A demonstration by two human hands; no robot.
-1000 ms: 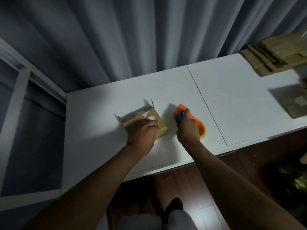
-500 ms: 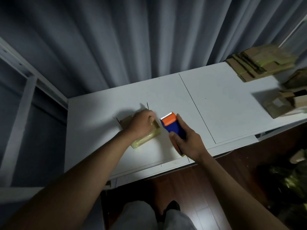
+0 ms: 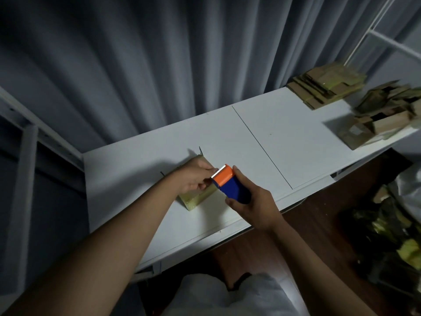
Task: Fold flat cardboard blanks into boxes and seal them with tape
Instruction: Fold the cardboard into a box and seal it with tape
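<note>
Pulling tape w/ the left hand [image 3: 193, 177] could go wrong: its fingers [image 3: 202, 185] look curled at the mouth of the tape dispenser [image 3: 230, 184], prob pinching the tape end, tho the tape itself is too thin to see. If it slips, it sticks crooked or folds on itself. The right hand [image 3: 255, 204] wraps tight around the dispenser. The box [image 3: 196, 198] sits on the white bench [image 3: 284, 137] near the front edge, under the left hand, small, tan, shiny w/ tape

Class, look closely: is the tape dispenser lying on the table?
No, the right hand grips the tape dispenser and holds it raised beside the box.
</note>
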